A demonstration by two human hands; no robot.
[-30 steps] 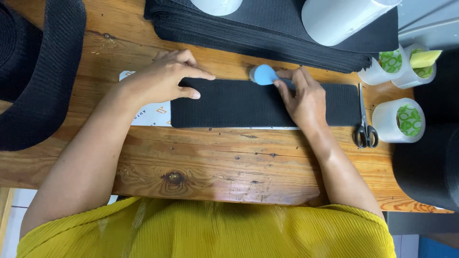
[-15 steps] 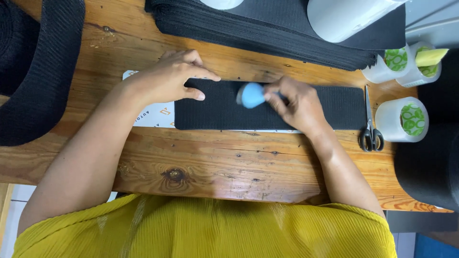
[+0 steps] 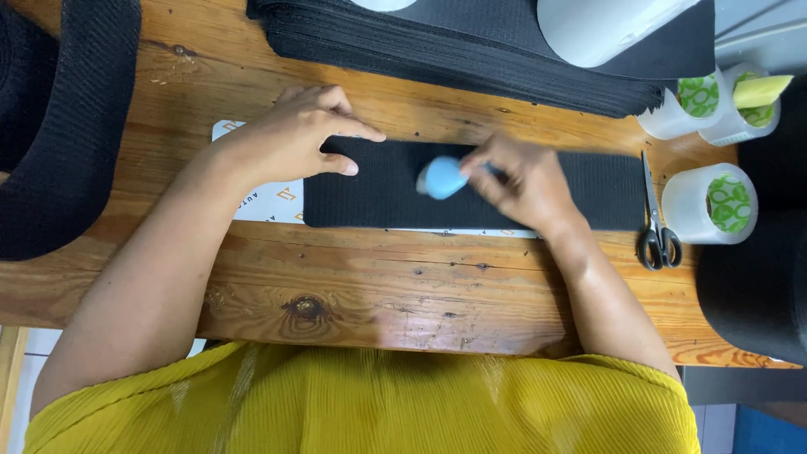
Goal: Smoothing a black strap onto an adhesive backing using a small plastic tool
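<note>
A person in a yellow top is leaning over a wooden desk [image 3: 378,286], seen from above. The left hand [image 3: 294,139] is reaching forward with the forearm angled up from the lower left; it is lying palm down, fingers spread apart, and is pressing on the left end of a long black fabric strip [image 3: 378,197]. The strip is lying flat with its long axis running left to right, stretching from under the left hand, past the right hand, and on toward the scissors [image 3: 657,219]. The right hand [image 3: 517,181] is coming in from the lower right, its fingers closed around a small light-blue rounded tool [image 3: 442,177], which is blurred. The tool is sitting over the middle of the strip, just left of the right hand's fingers, its rounded end pointing left toward the other hand. Beyond the right hand, the scissors are lying on the desk, blades pointing away from the person, with tape rolls [image 3: 710,204] just past them. Beyond both hands, a stack of black fabric [image 3: 471,50] is resting.
</note>
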